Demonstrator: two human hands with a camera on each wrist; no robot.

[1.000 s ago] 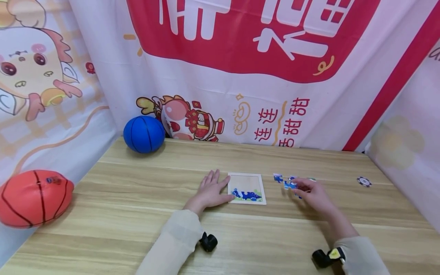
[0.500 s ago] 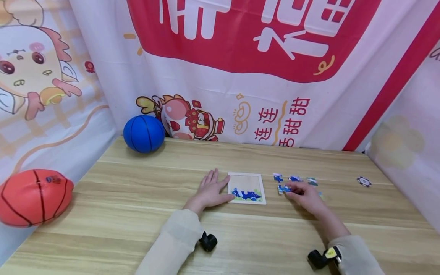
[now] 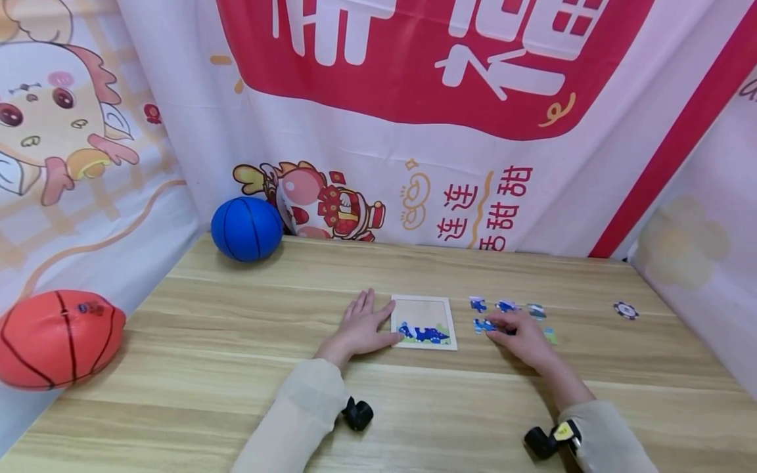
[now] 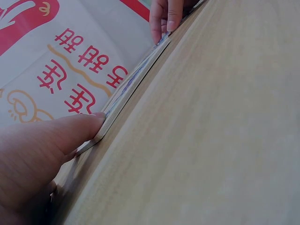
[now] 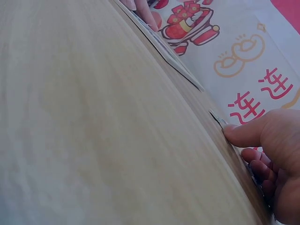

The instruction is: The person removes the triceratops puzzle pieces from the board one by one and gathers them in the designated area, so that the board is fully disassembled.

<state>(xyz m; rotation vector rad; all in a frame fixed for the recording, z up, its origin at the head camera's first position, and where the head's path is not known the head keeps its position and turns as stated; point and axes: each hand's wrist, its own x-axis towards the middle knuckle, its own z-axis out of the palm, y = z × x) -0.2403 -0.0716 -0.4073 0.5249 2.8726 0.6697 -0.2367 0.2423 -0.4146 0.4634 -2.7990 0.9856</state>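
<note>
A square, white-bordered puzzle tray [image 3: 453,326] lies on the table, with blue dinosaur pieces [image 3: 427,334] fitted along its near side. My left hand [image 3: 359,330] lies flat and spread at the tray's left side, its thumb resting on the border. In the left wrist view that thumb presses down at the tray edge [image 4: 125,96]. To the right of the tray, my right hand [image 3: 525,337] pinches a blue jigsaw piece [image 3: 481,326] low at the tabletop. The right wrist view has the thumb on the piece's edge [image 5: 217,120]; the fingers curl behind it.
Loose jigsaw pieces surround the right hand: a blue one [image 3: 478,304], another blue one [image 3: 505,306], a grey-green one [image 3: 536,311] and a green one [image 3: 550,336]. A poker chip [image 3: 625,311] lies farther right. A blue ball [image 3: 247,228] and red ball [image 3: 62,339] sit left.
My right hand has moved left toward the tray, bringing the blue jigsaw piece along and uncovering the loose pieces behind it. The left hand has stayed on the tray.
</note>
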